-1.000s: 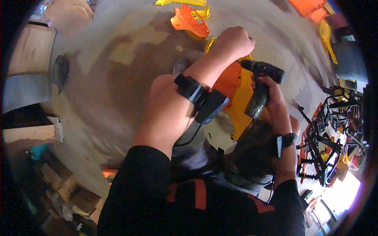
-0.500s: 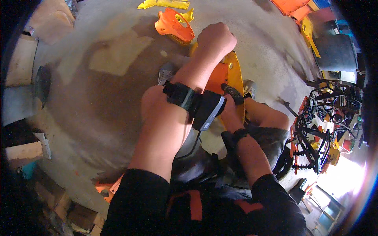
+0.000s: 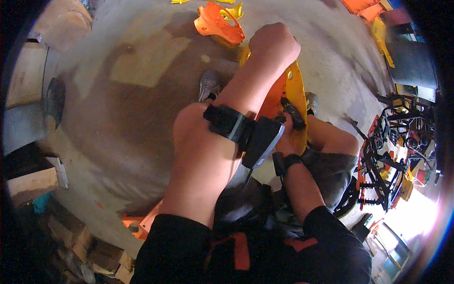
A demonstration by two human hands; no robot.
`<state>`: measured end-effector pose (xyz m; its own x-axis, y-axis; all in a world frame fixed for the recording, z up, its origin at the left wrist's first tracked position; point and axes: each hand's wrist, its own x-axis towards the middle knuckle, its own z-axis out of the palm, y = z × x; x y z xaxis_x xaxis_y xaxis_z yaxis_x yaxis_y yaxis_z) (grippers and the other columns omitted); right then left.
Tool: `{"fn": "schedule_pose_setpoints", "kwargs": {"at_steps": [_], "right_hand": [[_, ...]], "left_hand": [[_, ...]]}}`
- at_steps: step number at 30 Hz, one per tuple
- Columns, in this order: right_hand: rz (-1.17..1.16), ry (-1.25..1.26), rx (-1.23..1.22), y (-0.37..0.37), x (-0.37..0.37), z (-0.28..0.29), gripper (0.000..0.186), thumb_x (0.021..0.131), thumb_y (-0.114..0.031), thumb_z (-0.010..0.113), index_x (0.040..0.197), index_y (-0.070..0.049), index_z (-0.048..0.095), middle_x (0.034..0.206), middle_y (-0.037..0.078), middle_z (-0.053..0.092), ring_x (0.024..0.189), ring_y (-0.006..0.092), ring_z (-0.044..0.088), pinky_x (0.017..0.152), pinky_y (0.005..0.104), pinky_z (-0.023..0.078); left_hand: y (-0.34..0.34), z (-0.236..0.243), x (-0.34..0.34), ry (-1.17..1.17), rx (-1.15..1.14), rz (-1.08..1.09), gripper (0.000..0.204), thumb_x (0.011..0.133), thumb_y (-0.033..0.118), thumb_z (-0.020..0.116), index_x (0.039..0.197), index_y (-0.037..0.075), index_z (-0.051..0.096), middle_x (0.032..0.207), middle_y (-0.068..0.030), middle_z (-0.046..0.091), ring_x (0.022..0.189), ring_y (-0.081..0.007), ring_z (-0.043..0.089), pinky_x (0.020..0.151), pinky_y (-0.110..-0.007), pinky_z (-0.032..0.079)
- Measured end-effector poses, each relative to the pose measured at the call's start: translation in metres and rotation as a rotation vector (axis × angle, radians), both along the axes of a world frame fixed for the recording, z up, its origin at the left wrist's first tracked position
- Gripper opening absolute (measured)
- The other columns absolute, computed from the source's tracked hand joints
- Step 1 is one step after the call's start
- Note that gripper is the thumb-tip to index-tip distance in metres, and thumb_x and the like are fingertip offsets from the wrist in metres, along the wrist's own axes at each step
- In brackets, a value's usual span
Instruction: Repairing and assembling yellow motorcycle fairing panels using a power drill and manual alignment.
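Note:
A curved plastic body panel (image 3: 295, 83), yellow at its rim and orange inside, stands between my knees. Over its far end my left hand (image 3: 276, 42) is closed in a fist, back toward me; its fingers are hidden, so what they grip cannot be seen. My right hand (image 3: 285, 135) is lower down, by the panel's right part, with its fingers closed around a dark, rounded handheld tool (image 3: 294, 113). That tool's working end is not clear. My left forearm crosses the panel and covers much of it.
An orange body panel (image 3: 220, 22) with yellow pieces lies on the floor ahead. Black metal frames (image 3: 383, 156) crowd the right side. Cardboard boxes (image 3: 33, 182) stand at the left, and another orange part (image 3: 137, 226) lies near my left elbow. A black box is strapped to my left forearm.
The view has shifted, so the whole scene sits a little differently. Both hands keep their places at the panel, the right still around the dark tool.

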<state>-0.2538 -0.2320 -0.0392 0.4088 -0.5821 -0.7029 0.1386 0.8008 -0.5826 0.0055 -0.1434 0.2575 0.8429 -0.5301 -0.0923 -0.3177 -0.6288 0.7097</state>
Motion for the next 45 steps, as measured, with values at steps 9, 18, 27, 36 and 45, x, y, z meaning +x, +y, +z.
{"fn": "schedule_pose_setpoints", "kwargs": {"at_steps": [9,18,27,36,45], "right_hand": [[0.134,0.089,-0.071,0.016,-0.005,0.009,0.010,0.078,-0.017,0.061,0.087,-0.014,0.059,0.077,0.000,0.058,0.066,0.0192,0.056,0.063,0.0326,0.047],[0.207,0.237,-0.283,0.025,0.007,-0.004,0.015,0.077,-0.017,0.064,0.091,-0.014,0.060,0.079,-0.001,0.058,0.071,0.0183,0.057,0.068,0.0316,0.047],[0.181,0.192,-0.258,0.010,0.004,-0.006,0.016,0.077,-0.019,0.062,0.092,-0.014,0.059,0.081,0.000,0.058,0.073,0.0188,0.057,0.069,0.0321,0.048],[0.151,0.164,-0.243,0.003,0.005,-0.012,0.017,0.077,-0.021,0.060,0.093,-0.014,0.058,0.083,0.000,0.057,0.074,0.0192,0.057,0.070,0.0326,0.048],[0.099,0.125,-0.263,0.000,0.004,-0.022,0.018,0.078,-0.022,0.058,0.094,-0.014,0.057,0.085,0.001,0.057,0.076,0.0197,0.057,0.072,0.0330,0.048]], "left_hand": [[0.004,-0.003,0.002,0.022,-0.021,-0.016,0.037,0.082,0.028,0.050,0.090,-0.005,0.065,0.095,-0.0276,0.062,0.093,-0.0400,0.061,0.087,-0.046,0.047],[0.013,0.003,0.002,0.031,0.046,0.016,0.029,0.079,0.022,0.055,0.092,-0.001,0.066,0.095,-0.0222,0.065,0.091,-0.0368,0.063,0.082,-0.043,0.050],[0.013,0.002,0.001,-0.002,-0.001,0.048,0.029,0.079,0.023,0.055,0.087,-0.002,0.065,0.090,-0.0251,0.064,0.088,-0.0389,0.063,0.081,-0.046,0.050],[0.007,-0.004,0.002,-0.022,-0.006,0.051,0.033,0.080,0.026,0.052,0.083,-0.004,0.066,0.085,-0.0274,0.064,0.085,-0.0409,0.063,0.080,-0.048,0.050],[0.006,-0.003,0.001,-0.025,0.007,0.059,0.033,0.081,0.026,0.052,0.085,-0.004,0.066,0.088,-0.0270,0.064,0.086,-0.0411,0.063,0.080,-0.048,0.050]]}}
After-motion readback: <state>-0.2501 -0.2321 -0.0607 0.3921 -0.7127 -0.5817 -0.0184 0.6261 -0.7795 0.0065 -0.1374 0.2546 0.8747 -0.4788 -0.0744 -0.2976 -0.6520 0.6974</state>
